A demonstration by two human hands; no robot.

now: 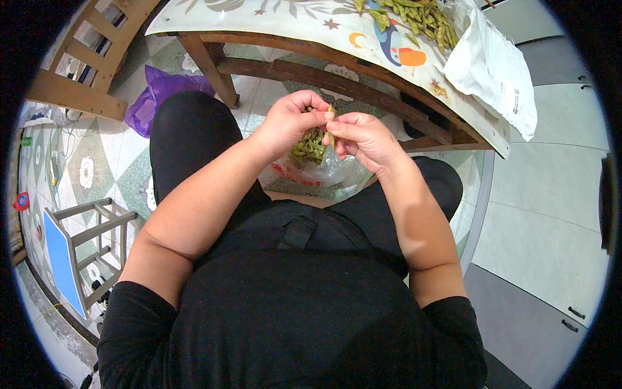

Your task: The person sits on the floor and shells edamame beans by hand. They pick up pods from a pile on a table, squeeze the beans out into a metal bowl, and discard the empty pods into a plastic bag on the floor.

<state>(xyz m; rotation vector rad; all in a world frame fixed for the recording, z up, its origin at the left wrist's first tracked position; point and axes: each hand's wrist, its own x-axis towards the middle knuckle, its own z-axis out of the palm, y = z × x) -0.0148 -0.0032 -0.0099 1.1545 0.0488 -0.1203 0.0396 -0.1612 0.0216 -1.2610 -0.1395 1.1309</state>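
My left hand (290,124) and my right hand (365,140) meet above my lap, fingertips pinched together on one yellow-green bean pod (331,115). Only a small part of that pod shows between the fingers. Below the hands, between my knees, a clear plastic bag (346,172) with some red on it holds many green pods (308,150); the hands partly cover it. A heap of similar bean pods (421,19) lies on the table ahead, beside a white plastic bag (489,68).
The wooden table (285,19) with a patterned cover stands just beyond my knees. A purple plastic bag (165,97) lies on the tiled floor by my left knee. At left are a blue-topped stool (65,262) on its side and a wooden frame (81,91); cabinets (544,194) line the right.
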